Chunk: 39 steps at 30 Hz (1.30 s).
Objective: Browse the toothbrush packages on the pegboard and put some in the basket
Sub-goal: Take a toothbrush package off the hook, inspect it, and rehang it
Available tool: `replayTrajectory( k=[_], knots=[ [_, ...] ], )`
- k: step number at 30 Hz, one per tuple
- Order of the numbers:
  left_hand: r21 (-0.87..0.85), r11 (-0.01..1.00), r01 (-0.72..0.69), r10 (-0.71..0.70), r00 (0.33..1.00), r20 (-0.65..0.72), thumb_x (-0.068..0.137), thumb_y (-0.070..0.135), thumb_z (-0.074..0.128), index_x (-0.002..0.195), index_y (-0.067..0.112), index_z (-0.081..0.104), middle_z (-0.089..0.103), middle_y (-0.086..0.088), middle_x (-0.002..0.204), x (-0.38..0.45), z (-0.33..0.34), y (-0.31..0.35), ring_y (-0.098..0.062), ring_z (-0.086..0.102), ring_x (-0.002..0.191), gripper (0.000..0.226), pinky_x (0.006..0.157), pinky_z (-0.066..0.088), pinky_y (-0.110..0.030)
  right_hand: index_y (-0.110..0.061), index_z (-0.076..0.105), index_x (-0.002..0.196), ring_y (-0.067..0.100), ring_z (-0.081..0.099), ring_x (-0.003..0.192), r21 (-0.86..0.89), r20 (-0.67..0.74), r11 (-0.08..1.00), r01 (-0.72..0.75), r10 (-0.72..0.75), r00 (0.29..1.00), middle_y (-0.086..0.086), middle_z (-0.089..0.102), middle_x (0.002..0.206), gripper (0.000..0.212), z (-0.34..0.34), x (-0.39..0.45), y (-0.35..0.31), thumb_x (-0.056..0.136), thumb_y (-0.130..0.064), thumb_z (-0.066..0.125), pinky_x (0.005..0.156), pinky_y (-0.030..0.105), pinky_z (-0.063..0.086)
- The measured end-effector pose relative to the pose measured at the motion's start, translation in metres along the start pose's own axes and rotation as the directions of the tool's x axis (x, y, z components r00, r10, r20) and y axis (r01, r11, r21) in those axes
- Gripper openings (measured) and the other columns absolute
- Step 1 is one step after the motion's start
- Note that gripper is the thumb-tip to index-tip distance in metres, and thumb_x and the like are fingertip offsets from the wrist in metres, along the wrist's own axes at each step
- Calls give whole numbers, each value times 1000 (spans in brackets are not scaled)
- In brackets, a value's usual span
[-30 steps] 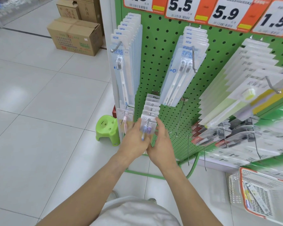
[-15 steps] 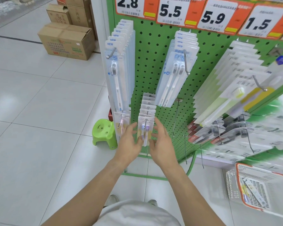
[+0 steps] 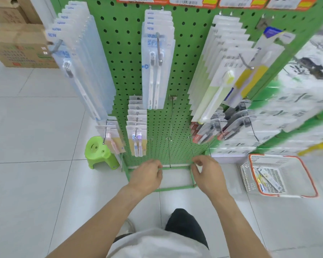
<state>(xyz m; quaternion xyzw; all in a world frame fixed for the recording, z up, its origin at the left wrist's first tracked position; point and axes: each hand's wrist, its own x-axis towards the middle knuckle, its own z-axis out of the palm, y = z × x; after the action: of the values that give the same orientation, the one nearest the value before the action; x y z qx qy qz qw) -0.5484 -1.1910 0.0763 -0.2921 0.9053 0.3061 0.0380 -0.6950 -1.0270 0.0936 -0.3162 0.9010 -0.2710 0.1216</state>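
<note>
Both hands have come down from the small toothbrush packages and now hang low before the pegboard foot, holding nothing.

Green pegboard (image 3: 123, 58) carries the toothbrush packages (image 3: 137, 138) on hooks; the white basket (image 3: 291, 162) stands on the floor at right; left hand (image 3: 147, 174) and right hand (image 3: 207, 174) have loosely curled, empty fingers.

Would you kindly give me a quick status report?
Left hand and right hand empty, below the toothbrush packages. Basket on floor, right. Nothing in the way.
</note>
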Motion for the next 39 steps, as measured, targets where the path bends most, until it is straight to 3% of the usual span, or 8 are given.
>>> replayTrajectory(
  k=[6,12,17,22,29,33,36,39],
  knots=[
    [58,994,-95,97,995,-22,102,20,46,121,12,62,62,-3,120,33,14,68,-22,59,106,26,90,50,-37,-5,69,117,30,65,103,39,-121,999,-29,33,992,13,68,112,28,-49,43,56,89,-8,68,88,35,49],
    [23,999,-33,35,996,-82,101,18,49,132,14,57,50,-3,126,64,33,142,-22,60,100,32,84,52,-39,-13,58,132,19,64,111,382,-154,922,71,-13,988,3,65,125,36,-80,78,77,96,-8,62,85,30,55],
    [-63,995,84,-95,976,-197,97,14,55,135,14,47,46,-5,130,83,42,175,-15,48,82,38,72,38,-28,-13,54,140,15,60,118,374,-94,907,193,-170,981,1,62,135,41,-92,111,76,99,-7,54,94,29,50],
    [-126,981,145,-170,959,-227,95,14,58,141,10,41,44,-10,135,88,52,186,-29,59,97,50,77,41,-34,-8,66,117,25,65,99,281,-13,943,176,-180,984,7,69,108,23,-90,140,72,97,-20,64,86,37,52],
    [-267,947,180,-265,905,-332,96,8,56,138,5,43,48,-13,135,88,48,181,-30,59,106,44,84,43,-31,-11,67,93,14,58,71,345,15,913,220,-239,971,-8,62,76,10,-96,136,82,99,-10,60,59,7,35],
    [-327,935,137,-256,899,-356,103,15,51,145,11,41,46,-9,143,88,48,183,-25,59,117,43,95,47,-36,-12,67,91,3,52,62,313,58,909,275,-307,950,-8,63,73,11,-103,125,86,100,-10,60,58,12,36],
    [-346,935,79,-216,901,-377,102,10,50,133,15,52,55,-5,129,84,53,185,-22,60,108,32,89,49,-37,-14,69,94,12,58,72,295,63,905,307,-339,939,-5,68,81,11,-108,113,88,100,-13,61,65,25,44],
    [-345,937,54,-183,917,-353,102,11,51,104,15,60,68,-5,97,77,59,182,-25,64,83,11,73,51,-40,-21,68,89,13,57,75,284,72,905,317,-350,934,-7,66,80,15,-113,100,91,99,-12,61,65,25,41]
  ],
)
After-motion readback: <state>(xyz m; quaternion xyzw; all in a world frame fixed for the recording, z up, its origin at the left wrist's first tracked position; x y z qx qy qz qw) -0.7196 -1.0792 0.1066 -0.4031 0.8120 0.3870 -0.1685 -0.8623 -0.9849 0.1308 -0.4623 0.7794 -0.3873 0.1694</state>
